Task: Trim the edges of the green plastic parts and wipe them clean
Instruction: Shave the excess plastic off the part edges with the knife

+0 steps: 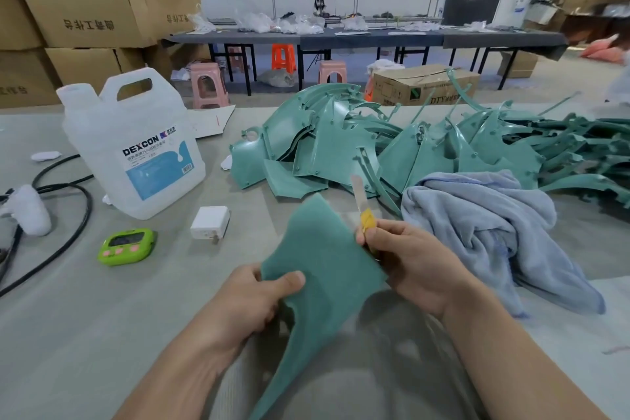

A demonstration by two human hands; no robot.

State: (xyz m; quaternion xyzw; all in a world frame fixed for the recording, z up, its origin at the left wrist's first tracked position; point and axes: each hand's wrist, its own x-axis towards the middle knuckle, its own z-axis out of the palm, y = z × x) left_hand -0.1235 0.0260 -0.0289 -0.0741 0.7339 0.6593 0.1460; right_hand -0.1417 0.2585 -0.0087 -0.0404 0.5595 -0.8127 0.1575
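A green plastic part (324,262) with a long curved tail is held up over the table in front of me. My left hand (259,300) grips its left edge, thumb on the front face. My right hand (405,259) grips a yellow-handled utility knife (362,211), whose blade points up along the part's right edge. Behind lies a big pile of green plastic parts (341,147), spreading to the right. A light blue cloth (484,218) lies crumpled to the right of my hands.
A white DEXCON jug (136,147) stands at the left. Near it lie a white charger (210,222), a green timer (125,246) and black cables (68,242). Cardboard boxes (85,10) are stacked at the back left; stools and a long table stand behind.
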